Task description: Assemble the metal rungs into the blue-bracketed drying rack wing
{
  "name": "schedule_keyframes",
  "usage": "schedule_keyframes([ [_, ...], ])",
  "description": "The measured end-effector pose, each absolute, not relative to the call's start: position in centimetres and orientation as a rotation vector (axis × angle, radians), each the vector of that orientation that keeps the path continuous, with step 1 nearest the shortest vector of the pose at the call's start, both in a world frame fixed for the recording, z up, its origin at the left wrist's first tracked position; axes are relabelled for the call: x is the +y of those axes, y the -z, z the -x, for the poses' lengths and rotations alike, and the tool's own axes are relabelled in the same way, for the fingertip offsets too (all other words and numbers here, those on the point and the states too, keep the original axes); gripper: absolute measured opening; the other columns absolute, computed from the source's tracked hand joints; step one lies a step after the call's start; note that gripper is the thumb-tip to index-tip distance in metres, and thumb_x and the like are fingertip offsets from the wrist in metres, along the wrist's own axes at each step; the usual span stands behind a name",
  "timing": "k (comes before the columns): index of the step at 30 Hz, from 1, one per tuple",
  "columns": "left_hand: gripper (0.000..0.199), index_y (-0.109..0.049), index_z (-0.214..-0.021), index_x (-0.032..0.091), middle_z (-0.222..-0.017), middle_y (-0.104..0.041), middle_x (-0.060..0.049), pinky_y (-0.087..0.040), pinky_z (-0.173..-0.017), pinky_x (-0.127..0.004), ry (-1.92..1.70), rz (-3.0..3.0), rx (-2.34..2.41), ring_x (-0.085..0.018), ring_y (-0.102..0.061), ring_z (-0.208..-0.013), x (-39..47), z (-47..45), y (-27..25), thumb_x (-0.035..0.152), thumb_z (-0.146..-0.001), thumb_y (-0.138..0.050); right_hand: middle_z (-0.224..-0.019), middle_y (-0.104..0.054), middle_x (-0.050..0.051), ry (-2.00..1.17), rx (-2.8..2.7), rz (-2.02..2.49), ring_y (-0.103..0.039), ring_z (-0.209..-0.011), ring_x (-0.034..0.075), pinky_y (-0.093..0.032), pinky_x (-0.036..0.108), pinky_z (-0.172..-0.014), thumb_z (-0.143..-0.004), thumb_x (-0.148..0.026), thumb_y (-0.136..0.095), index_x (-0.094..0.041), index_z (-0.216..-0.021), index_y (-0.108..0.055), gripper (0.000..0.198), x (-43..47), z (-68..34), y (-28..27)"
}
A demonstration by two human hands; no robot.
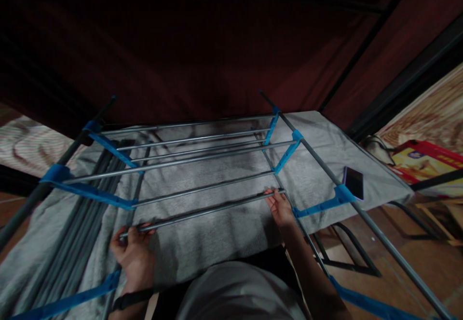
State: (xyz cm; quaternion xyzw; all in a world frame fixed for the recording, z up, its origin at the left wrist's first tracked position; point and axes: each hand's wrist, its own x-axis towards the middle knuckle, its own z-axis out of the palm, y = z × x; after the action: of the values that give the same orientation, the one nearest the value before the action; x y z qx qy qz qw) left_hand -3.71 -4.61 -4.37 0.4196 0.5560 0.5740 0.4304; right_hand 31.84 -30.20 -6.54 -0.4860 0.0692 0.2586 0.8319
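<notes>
The slim grey metal tube (206, 212) spans the space between both hands, its long axis running rightward from the left hand (133, 250) and slightly away from the body. The left hand is closed around one end; the right hand (280, 208) pinches the other — the hand nearer the blue plastic bracket (314, 208) just to its right.

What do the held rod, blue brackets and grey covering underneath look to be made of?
Held rod: likely metal, smooth satin grey; a pale highlight runs along it.
Blue brackets: probably molded plastic, fairly matte; uniform color, ribbed shapes.
Grey covering: plush fabric, perhaps fleece; fuzzy surface, soft rumples.
</notes>
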Motion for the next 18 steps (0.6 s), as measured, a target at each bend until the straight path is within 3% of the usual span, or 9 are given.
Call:
schedule_keyframes([
  [5,0.045,-0.042,-0.108,0.025,-0.071,-0.053,0.010,-0.049,-0.055,-0.026,-1.461,-0.938,1.445,-0.011,-0.055,-0.053,-4.6,3.6,4.4,0.036,-0.074,-0.069,-0.089,-0.078,0.001,-0.553,0.166,1.009,-0.074,-0.090,0.020,-0.057,0.045,-0.100,-0.076,-0.036,-0.083,-0.026,-0.084,-0.064,0.024,-30.3,-31.9,6.5],
  [9,0.043,-0.044,-0.112,0.024,-0.074,-0.051,0.009,-0.043,-0.051,-0.025,-1.468,-0.924,1.495,-0.010,-0.050,-0.048,-5.3,2.9,3.5,0.035,-0.079,-0.069,-0.086,-0.077,0.001,-0.568,0.168,1.007,-0.074,-0.090,0.020,-0.057,0.046,-0.100,-0.076,-0.038,-0.084,-0.025,-0.083,-0.061,0.027,-30.7,-32.2,6.8],
  [18,0.035,-0.048,-0.115,0.024,-0.073,-0.050,0.007,-0.043,-0.050,-0.026,-1.383,-0.947,1.498,-0.011,-0.050,-0.049,-6.7,2.4,2.4,0.036,-0.089,-0.067,-0.084,-0.075,0.001,-0.591,0.157,1.109,-0.073,-0.087,0.019,-0.061,0.040,-0.093,-0.077,-0.046,-0.083,-0.024,-0.088,-0.065,0.031,-31.4,-32.8,7.5],
])
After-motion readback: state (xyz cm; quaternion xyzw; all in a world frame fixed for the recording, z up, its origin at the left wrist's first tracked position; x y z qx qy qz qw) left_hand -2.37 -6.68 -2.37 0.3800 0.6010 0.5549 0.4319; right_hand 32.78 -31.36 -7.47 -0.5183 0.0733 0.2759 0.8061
